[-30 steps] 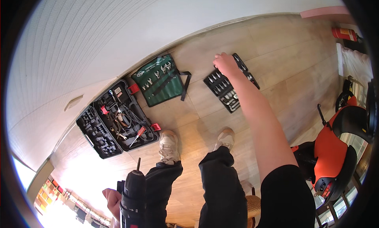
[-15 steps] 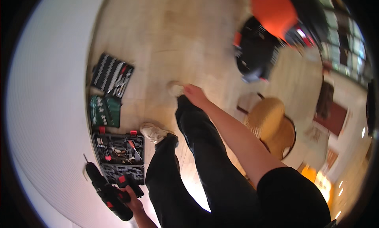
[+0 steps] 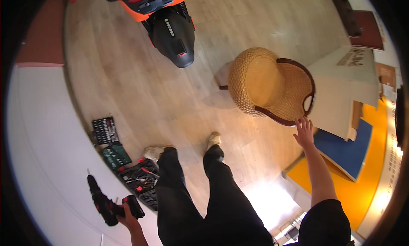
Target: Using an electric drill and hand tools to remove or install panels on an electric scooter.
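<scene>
Left hand: grip closed around drill | Right hand: grip wide, fingers spread, touching wicker chair rim

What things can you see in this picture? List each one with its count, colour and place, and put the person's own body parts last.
wicker chair: one, straw with dark rim, right of centre
scooter: one, black and orange, top
socket set: one, black, by the left wall
green case: one, beside it
open tool case: one, black, near the left shoe
cordless drill: one, black and red, in the left hand
blue panel: one, right
left hand: grips the drill
right hand: open fingers at the chair's rim
</scene>
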